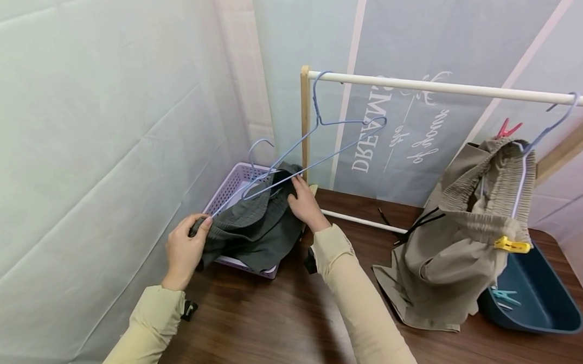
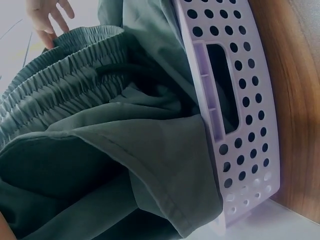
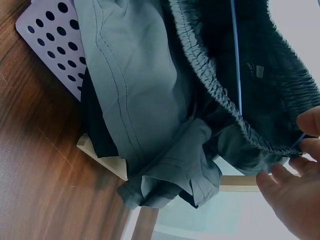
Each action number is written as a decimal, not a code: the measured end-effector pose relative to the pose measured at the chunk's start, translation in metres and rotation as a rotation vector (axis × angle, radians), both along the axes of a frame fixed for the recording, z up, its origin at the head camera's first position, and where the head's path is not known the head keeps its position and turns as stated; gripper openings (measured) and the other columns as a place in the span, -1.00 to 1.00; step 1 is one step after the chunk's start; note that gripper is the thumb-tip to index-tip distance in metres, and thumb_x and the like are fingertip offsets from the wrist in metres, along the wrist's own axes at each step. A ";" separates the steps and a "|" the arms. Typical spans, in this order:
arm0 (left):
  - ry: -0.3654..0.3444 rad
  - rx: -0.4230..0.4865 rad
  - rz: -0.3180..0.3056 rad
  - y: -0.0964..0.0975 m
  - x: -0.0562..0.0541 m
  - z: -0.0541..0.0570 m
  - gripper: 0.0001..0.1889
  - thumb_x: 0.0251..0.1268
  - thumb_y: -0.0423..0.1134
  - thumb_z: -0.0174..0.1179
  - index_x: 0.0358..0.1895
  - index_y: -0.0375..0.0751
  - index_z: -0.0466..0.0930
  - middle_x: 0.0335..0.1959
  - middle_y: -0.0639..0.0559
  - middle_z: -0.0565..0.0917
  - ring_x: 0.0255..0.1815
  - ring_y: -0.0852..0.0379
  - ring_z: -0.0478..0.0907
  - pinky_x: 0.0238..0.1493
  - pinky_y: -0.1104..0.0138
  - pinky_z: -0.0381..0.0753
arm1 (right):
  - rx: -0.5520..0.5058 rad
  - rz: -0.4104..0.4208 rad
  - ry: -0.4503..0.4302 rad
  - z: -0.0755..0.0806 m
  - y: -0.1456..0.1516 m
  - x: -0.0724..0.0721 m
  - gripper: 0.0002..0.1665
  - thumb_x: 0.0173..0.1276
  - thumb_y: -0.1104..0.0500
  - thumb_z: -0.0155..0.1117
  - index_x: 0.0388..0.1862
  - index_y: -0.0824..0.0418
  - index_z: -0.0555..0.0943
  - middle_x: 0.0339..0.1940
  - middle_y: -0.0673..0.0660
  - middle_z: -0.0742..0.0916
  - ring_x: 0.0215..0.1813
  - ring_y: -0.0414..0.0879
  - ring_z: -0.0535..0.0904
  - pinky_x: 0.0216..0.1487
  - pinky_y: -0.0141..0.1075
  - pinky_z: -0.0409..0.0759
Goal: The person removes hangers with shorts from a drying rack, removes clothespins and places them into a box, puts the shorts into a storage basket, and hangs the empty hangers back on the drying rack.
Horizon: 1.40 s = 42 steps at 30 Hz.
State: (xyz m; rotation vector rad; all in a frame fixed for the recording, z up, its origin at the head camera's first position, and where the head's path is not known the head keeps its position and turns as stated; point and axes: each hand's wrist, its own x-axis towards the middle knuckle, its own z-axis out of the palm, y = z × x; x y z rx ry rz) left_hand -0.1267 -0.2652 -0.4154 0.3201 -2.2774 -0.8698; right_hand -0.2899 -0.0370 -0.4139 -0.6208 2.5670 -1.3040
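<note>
Dark grey pants [image 1: 265, 229] with a gathered elastic waistband [image 2: 75, 60] lie over a lilac perforated basket [image 1: 230, 187]. My left hand [image 1: 186, 245] pinches the left side of the waistband, at the end of a blue hanger [image 1: 232, 201] whose hook stands up above the basket. On the far side, my right hand [image 1: 307, 204] holds the other side of the waistband between thumb and fingers. In the right wrist view a blue bar [image 3: 237, 65] runs inside the waistband, near my right fingers [image 3: 272, 182]. Another blue hanger [image 1: 319, 104] hangs bare from the rail, overlapping the pants in the head view.
A white rail [image 1: 422, 85] on wooden posts spans the back. Taupe pants [image 1: 454, 265] hang at right on a hanger, with a red clip [image 1: 506, 129] and a yellow clip [image 1: 512, 245]. Behind them sits a dark blue tub [image 1: 545, 291] holding teal clips [image 1: 505, 296].
</note>
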 end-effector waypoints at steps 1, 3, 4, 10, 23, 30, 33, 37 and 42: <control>0.010 0.001 -0.002 0.000 0.000 0.000 -0.82 0.23 -0.17 0.27 -0.22 -0.20 0.69 -0.16 -0.18 0.72 -0.09 -0.25 0.63 -0.13 -0.08 0.49 | -0.006 0.001 -0.003 0.000 0.000 0.000 -0.35 0.51 0.25 -0.23 0.53 0.27 -0.04 0.60 0.21 -0.03 0.60 0.12 -0.11 0.55 -0.01 0.01; 0.029 -0.002 0.003 -0.003 -0.001 0.000 -0.81 0.23 -0.16 0.27 -0.23 -0.22 0.69 -0.19 -0.21 0.72 -0.11 -0.27 0.64 -0.15 -0.07 0.49 | -0.019 -0.002 -0.013 0.001 0.000 -0.001 -0.34 0.51 0.26 -0.25 0.54 0.28 -0.08 0.60 0.21 -0.05 0.60 0.10 -0.13 0.55 -0.02 0.00; 0.039 -0.008 0.011 -0.004 -0.001 0.000 -0.81 0.23 -0.17 0.27 -0.25 -0.24 0.68 -0.21 -0.23 0.72 -0.14 -0.27 0.64 -0.18 -0.06 0.49 | -0.027 -0.006 -0.020 0.002 0.000 -0.002 -0.33 0.51 0.26 -0.26 0.54 0.28 -0.09 0.60 0.21 -0.06 0.60 0.10 -0.13 0.55 -0.03 0.00; 0.052 -0.085 0.069 -0.011 -0.001 -0.004 -0.78 0.30 -0.20 0.16 -0.27 -0.34 0.62 -0.31 -0.31 0.69 -0.24 -0.34 0.60 -0.30 -0.10 0.43 | -0.061 -0.035 -0.038 0.005 0.002 -0.003 -0.30 0.48 0.31 -0.27 0.55 0.28 -0.15 0.60 0.20 -0.11 0.61 0.08 -0.18 0.55 -0.04 0.01; 0.117 -0.044 0.143 -0.021 0.001 -0.014 -0.74 0.36 -0.24 0.07 -0.31 -0.43 0.57 -0.41 -0.38 0.64 -0.40 -0.37 0.54 -0.40 -0.09 0.36 | -0.046 -0.016 -0.031 0.016 0.000 -0.009 -0.28 0.49 0.31 -0.26 0.56 0.20 -0.19 0.60 0.19 -0.16 0.61 0.05 -0.23 0.52 -0.05 0.06; 0.151 -0.049 0.138 -0.028 0.000 -0.018 -0.73 0.32 -0.25 0.08 -0.50 -0.37 0.53 -0.71 -0.21 0.45 -0.70 0.10 0.25 -0.61 0.30 0.12 | -0.039 -0.023 -0.092 0.020 0.001 -0.012 -0.27 0.50 0.29 -0.27 0.56 0.16 -0.20 0.60 0.17 -0.18 0.61 0.04 -0.28 0.49 -0.03 0.08; 0.166 -0.041 0.134 -0.031 0.000 -0.020 -0.69 0.33 -0.24 0.08 -0.58 -0.33 0.48 -0.79 -0.04 0.30 -0.70 0.33 0.08 -0.62 0.39 0.02 | -0.034 -0.026 -0.086 0.020 0.001 -0.012 -0.27 0.49 0.29 -0.25 0.56 0.17 -0.19 0.60 0.18 -0.16 0.61 0.04 -0.27 0.52 -0.03 0.05; 0.139 -0.037 0.106 -0.035 0.000 -0.022 -0.60 0.30 -0.15 0.18 -0.68 -0.28 0.43 -0.83 0.14 0.20 -0.74 0.41 0.02 -0.65 0.44 -0.03 | -0.037 -0.023 -0.090 0.020 0.000 -0.011 -0.26 0.49 0.29 -0.23 0.56 0.17 -0.19 0.60 0.19 -0.14 0.61 0.05 -0.25 0.47 -0.02 0.11; 0.008 -0.105 0.035 -0.038 0.004 -0.020 -0.59 -0.02 0.05 0.42 -0.63 -0.18 0.49 -0.83 0.19 0.27 -0.76 0.31 0.15 -0.66 0.40 0.09 | -0.032 -0.023 -0.115 0.020 -0.001 -0.011 -0.22 0.47 0.29 -0.20 0.57 0.15 -0.23 0.60 0.21 -0.14 0.61 0.07 -0.23 0.34 -0.02 0.18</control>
